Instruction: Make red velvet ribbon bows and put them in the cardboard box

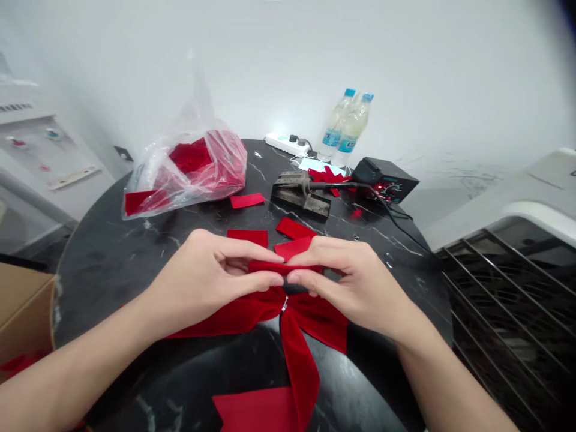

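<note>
Between the fingertips of my left hand [220, 270] and my right hand [344, 276] is a red ribbon strip [265, 267], pinched lengthwise by thumbs and forefingers over the table's middle. Just below lies a red velvet bow [302, 360], gathered at its centre by a silvery tie [285, 303], with tails spreading left, right and toward me. My hands partly cover its upper part. Beyond my fingers rest several cut red pieces, among them a flat red rectangle [247, 237] and another red strip [296, 228].
A clear plastic bag [225, 162] of red fabric stands at the back left of the round black table [103, 240]. A soldering iron [328, 186] lies in its holder beside a black control box [387, 177] with a red light. Behind are two bottles [348, 135] and a power strip [285, 144].
</note>
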### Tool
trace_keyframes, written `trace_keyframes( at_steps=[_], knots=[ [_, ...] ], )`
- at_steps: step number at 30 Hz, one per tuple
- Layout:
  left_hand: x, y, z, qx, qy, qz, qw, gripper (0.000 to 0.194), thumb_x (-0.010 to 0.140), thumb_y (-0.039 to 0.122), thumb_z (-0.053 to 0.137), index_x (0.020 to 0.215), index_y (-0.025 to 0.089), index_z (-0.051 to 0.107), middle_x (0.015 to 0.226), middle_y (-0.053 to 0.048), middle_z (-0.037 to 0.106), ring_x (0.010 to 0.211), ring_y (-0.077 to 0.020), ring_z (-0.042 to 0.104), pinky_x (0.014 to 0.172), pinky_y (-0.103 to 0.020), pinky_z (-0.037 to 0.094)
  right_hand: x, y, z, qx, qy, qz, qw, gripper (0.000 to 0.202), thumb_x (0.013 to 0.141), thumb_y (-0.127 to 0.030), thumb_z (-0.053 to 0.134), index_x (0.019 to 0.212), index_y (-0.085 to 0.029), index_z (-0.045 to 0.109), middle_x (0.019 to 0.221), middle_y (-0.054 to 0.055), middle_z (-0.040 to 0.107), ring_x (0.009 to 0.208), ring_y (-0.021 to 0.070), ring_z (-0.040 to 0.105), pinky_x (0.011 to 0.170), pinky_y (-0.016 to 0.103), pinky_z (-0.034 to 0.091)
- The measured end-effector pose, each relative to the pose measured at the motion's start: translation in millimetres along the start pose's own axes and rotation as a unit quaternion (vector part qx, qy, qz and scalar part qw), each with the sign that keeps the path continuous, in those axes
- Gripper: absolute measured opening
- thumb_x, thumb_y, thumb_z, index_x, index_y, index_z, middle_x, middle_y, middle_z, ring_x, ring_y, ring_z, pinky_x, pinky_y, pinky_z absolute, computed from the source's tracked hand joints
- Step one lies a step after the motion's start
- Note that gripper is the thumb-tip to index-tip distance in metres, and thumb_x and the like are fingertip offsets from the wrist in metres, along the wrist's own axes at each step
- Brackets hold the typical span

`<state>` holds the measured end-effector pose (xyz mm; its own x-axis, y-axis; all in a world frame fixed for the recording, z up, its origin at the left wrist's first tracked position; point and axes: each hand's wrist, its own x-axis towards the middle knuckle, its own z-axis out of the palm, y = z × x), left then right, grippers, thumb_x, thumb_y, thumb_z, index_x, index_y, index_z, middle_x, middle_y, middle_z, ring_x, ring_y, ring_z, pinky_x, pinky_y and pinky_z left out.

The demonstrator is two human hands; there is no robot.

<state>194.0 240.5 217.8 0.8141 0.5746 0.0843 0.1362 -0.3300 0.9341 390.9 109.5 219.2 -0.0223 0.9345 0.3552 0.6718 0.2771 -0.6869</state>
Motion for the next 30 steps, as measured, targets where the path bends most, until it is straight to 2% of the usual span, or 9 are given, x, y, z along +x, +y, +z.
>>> trace_keyframes(
  at_steps=[2,7,12,17,19,22,24,26,30],
  knots=[
    [-1.0,2.6,-0.1,-0.004,-0.005,-0.020,1.000,0.016,0.080,0.026,0.084,0.096,0.025,0.086,0.082,0.002,0.083,0.074,-0.0147,0.080,0.067,-0.012,0.062,-0.9,-0.3,-1.2,-0.006,-0.002,-0.007,1.000,0.009,0.098,-0.024,0.073,0.103,-0.021,0.079,0.086,-0.001,0.071,0.073,0.0113,0.063,0.069,0.023,0.048],
    [-1.4,2.2,0.6,0.034,0.004,0.009,0.999,0.016,0.081,0.027,0.083,0.096,0.025,0.086,0.081,0.003,0.083,0.070,-0.0129,0.079,0.063,-0.011,0.059,-0.6,-0.7,-2.6,-0.024,-0.015,-0.006,1.000,0.011,0.098,-0.028,0.074,0.105,-0.020,0.078,0.093,0.000,0.072,0.081,0.0126,0.066,0.075,0.023,0.049],
    [-1.8,1.2,0.3,0.056,0.006,0.032,0.998,0.012,0.082,0.026,0.081,0.092,0.023,0.086,0.079,0.001,0.083,0.066,-0.0133,0.077,0.061,-0.014,0.058,0.3,-3.9,-2.1,-0.012,-0.031,0.006,0.999,0.023,0.095,-0.031,0.078,0.115,-0.021,0.075,0.106,0.000,0.075,0.094,0.0147,0.070,0.086,0.024,0.051],
    [-0.8,-3.1,0.8,0.108,-0.022,0.075,0.991,0.010,0.087,0.024,0.076,0.094,0.023,0.085,0.083,0.002,0.083,0.069,-0.0123,0.076,0.064,-0.015,0.057,-1.9,-1.8,1.2,-0.043,-0.063,-0.023,0.997,0.011,0.100,-0.024,0.071,0.110,-0.025,0.075,0.099,-0.004,0.075,0.086,0.0107,0.069,0.080,0.020,0.049],
    [-0.3,-7.4,2.2,0.160,-0.027,0.127,0.979,0.012,0.092,0.023,0.071,0.096,0.023,0.083,0.084,0.002,0.082,0.071,-0.0115,0.074,0.068,-0.017,0.055,-3.6,-0.6,3.1,-0.094,-0.070,-0.028,0.993,0.011,0.104,-0.025,0.065,0.108,-0.021,0.074,0.095,-0.001,0.071,0.083,0.0123,0.066,0.077,0.023,0.048],
    [-0.9,-13.0,3.9,0.271,-0.014,0.223,0.937,0.019,0.099,0.022,0.059,0.103,0.020,0.078,0.085,-0.002,0.076,0.072,-0.0131,0.068,0.070,-0.023,0.049,-5.5,0.4,5.4,-0.166,-0.079,-0.031,0.982,0.021,0.108,-0.027,0.055,0.105,-0.014,0.071,0.094,0.004,0.065,0.077,0.0152,0.061,0.071,0.028,0.045],
    [-1.9,-13.9,3.5,0.313,-0.015,0.254,0.915,0.024,0.102,0.022,0.052,0.105,0.017,0.075,0.086,-0.004,0.071,0.073,-0.0145,0.064,0.069,-0.026,0.046,-5.7,0.9,5.4,-0.171,-0.082,-0.045,0.981,0.023,0.109,-0.025,0.052,0.103,-0.012,0.069,0.093,0.004,0.062,0.076,0.0153,0.058,0.070,0.029,0.044],
    [-2.4,-12.2,1.4,0.300,-0.041,0.244,0.921,0.023,0.103,0.021,0.050,0.102,0.017,0.073,0.086,-0.002,0.069,0.074,-0.0132,0.063,0.069,-0.024,0.044,-5.3,1.5,3.7,-0.130,-0.092,-0.056,0.986,0.020,0.109,-0.023,0.054,0.102,-0.012,0.069,0.090,0.003,0.062,0.077,0.0138,0.057,0.071,0.027,0.043],
    [-0.2,-4.1,-5.7,0.194,-0.141,0.166,0.957,0.017,0.101,0.024,0.058,0.092,0.020,0.073,0.083,0.003,0.072,0.071,-0.0079,0.063,0.069,-0.017,0.044,-2.5,0.2,-3.4,-0.025,-0.137,-0.052,0.989,0.014,0.105,-0.022,0.062,0.098,-0.015,0.072,0.083,-0.001,0.064,0.072,0.0096,0.057,0.069,0.021,0.043]
  ],
)
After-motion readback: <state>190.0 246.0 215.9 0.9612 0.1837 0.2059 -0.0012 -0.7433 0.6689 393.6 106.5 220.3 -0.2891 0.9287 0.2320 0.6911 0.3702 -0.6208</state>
